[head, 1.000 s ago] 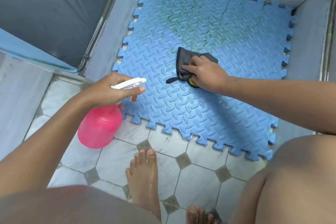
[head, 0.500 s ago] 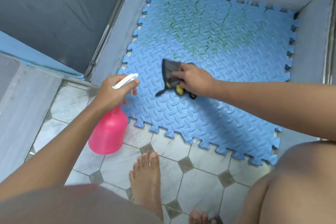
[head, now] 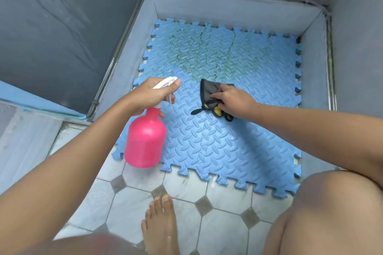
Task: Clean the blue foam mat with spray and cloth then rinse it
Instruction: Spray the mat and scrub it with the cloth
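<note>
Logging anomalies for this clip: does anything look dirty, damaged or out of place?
Yes: green, algae-like staining covers the far part of the blue foam mat, around, beyond the cloth. Nothing looks spilled or broken.

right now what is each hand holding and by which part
Left hand grips the pink spray bottle by its white trigger head. Right hand presses the dark cloth at its near edge.

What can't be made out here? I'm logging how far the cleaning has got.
All head view:
- Liquid level: the pink bottle is opaque.
- Trigger: the left hand covers most of the sprayer.
- Mat under the cloth and right hand: covered.
- Mat's near right corner: hidden behind the knee.
- Wetness of the mat: too faint to judge.
</note>
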Motion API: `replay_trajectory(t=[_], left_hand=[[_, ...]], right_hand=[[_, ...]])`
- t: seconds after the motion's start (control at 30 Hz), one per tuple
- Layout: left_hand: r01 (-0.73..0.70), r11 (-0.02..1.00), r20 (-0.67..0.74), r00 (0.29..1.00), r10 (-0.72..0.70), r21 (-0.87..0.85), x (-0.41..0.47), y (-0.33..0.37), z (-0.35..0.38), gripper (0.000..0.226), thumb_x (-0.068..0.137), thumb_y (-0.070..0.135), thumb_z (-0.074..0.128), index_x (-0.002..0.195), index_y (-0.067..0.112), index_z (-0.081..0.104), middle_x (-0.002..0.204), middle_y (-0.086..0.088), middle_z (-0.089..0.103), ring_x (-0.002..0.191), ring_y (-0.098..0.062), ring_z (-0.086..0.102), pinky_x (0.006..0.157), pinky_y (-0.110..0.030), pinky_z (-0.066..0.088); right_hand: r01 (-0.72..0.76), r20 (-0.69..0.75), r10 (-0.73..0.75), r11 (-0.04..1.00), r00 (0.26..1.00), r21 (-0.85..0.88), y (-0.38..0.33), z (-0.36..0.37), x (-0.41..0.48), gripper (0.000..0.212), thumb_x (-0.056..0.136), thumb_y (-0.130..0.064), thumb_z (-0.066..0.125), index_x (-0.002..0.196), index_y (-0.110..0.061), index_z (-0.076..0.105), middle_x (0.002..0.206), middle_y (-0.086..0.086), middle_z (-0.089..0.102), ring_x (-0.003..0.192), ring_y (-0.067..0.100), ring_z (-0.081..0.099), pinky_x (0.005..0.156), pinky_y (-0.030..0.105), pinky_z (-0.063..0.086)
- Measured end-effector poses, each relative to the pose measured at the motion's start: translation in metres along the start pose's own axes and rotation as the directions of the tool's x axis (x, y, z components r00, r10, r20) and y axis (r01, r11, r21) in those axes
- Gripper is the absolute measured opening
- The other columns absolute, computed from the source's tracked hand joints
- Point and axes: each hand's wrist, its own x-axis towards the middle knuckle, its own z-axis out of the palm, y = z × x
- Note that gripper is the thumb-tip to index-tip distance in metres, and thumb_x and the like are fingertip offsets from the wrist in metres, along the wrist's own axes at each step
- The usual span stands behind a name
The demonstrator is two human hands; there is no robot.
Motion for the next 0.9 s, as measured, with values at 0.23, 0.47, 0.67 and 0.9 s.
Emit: replay_trajectory(t=[0.23,0.47,0.67,0.9], left_hand=[[-0.173,0.938,-0.212,0.947,0.243,0.301,0.061,0.039,0.042,0.048,0.09,0.059,0.067,0.068,0.018,0.06,0.063,-0.009,0.065,0.058,-0.02,0.062,0.055,-0.028,0.047],[-0.158,0.871,-0.209,0.936,0.282,0.464,0.083,0.03,0.047,0.053,0.087,0.058,0.072,0.081,0.005,0.069,0.077,-0.017,0.073,0.072,-0.03,0.067,0.067,-0.035,0.047],[-0.141,0.845,-0.31,0.888,0.338,0.517,0.077,0.022,0.047,0.064,0.08,0.071,0.066,0.064,0.009,0.068,0.052,-0.006,0.067,0.057,-0.02,0.068,0.066,-0.042,0.057],[-0.122,0.86,-0.279,0.915,0.29,0.495,0.073,0.024,0.039,0.063,0.082,0.069,0.066,0.065,0.009,0.068,0.054,-0.004,0.07,0.048,-0.009,0.064,0.065,-0.033,0.054]], right_hand=[[-0.59,-0.107,0.604,0.796,0.79,0.135,0.116,-0.018,-0.029,0.042,0.089,-0.008,0.049,0.125,-0.018,0.067,0.131,0.016,0.047,0.108,0.044,0.057,0.089,0.043,0.048],[-0.633,-0.14,0.663,0.746,0.735,0.208,0.13,-0.007,-0.032,0.044,0.088,-0.006,0.05,0.128,-0.015,0.064,0.128,0.018,0.047,0.109,0.044,0.055,0.092,0.044,0.05],[-0.611,-0.134,0.653,0.75,0.746,0.253,0.132,-0.01,-0.035,0.041,0.089,-0.014,0.054,0.129,-0.019,0.063,0.125,0.015,0.049,0.108,0.04,0.056,0.085,0.039,0.047],[-0.616,-0.124,0.652,0.751,0.748,0.236,0.135,-0.011,-0.035,0.043,0.092,-0.016,0.055,0.134,-0.02,0.059,0.127,0.015,0.048,0.11,0.041,0.056,0.092,0.043,0.046]])
